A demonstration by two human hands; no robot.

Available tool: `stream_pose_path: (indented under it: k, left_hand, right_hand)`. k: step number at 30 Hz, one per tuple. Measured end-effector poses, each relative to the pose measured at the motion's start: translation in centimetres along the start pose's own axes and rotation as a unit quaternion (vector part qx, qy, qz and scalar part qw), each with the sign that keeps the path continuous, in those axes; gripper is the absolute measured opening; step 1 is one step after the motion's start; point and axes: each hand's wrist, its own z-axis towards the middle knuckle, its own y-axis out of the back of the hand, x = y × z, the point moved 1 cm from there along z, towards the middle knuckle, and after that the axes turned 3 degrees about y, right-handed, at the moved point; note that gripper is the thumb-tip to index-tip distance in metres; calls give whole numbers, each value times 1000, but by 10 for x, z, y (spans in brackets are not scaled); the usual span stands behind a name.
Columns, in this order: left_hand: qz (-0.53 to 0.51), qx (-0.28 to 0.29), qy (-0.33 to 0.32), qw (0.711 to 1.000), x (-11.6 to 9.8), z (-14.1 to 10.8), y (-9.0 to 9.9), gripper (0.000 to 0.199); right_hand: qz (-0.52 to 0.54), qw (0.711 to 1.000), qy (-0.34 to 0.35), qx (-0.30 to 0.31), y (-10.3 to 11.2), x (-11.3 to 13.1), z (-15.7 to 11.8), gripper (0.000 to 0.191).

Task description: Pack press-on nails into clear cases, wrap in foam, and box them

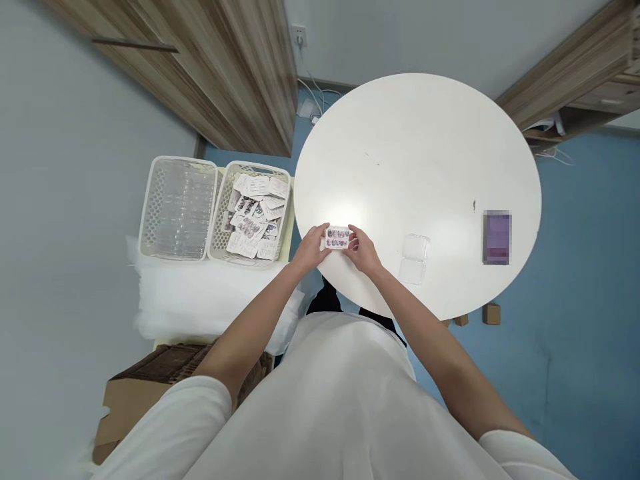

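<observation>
1. Small card with two rows of patterned oval pieces (pixel 337 237): it is resting between both hands, face up, near the edge of the white table (pixel 415 147) closest to the body.
2. Left hand (pixel 311 249) and right hand (pixel 364 253): each is pinching one side of the card, thumb and fingers curling around its edge.
3. Step in hand, as a judgement: the hands seem to be steadying or aligning the card; any shift is calling for even, light pressure at both sides.
4. Clear case (pixel 414 259): it is lying open on the table, right of the right hand.
5. Card basket (pixel 220 248): it is standing left of the left hand; the basket of clear plastic pieces (pixel 183 159) is sitting farther left.
</observation>
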Motion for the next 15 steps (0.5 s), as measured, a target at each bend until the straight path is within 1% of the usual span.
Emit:
stream_pose_path:
  k: [2, 4, 7, 10, 13, 15]
  left_hand:
    - [-4, 16, -11, 1000, -18, -4, -10, 64]
    - [-10, 32, -29, 999, -39, -8, -26, 64]
    - [-25, 67, -47, 996, -72, -18, -58, 66]
    - [-34, 110, -44, 992, -102, -27, -95, 67]
    - [-24, 132, -40, 990, -124, -30, -126, 64]
    - [-7, 139, -31, 990, -135, -27, -140, 63]
  right_hand:
    - [3, 1000, 18, -6, 18, -7, -21, 67]
    - [-1, 999, 30, -14, 37, -17, -45, 67]
    - [0, 999, 23, -22, 67, -42, -82, 65]
    - [-2, 1000, 6, -14, 93, -76, -116, 63]
    - [-9, 1000, 5, -2, 114, -108, -138, 62]
    - [-29, 1000, 4, -2, 125, -124, -144, 62]
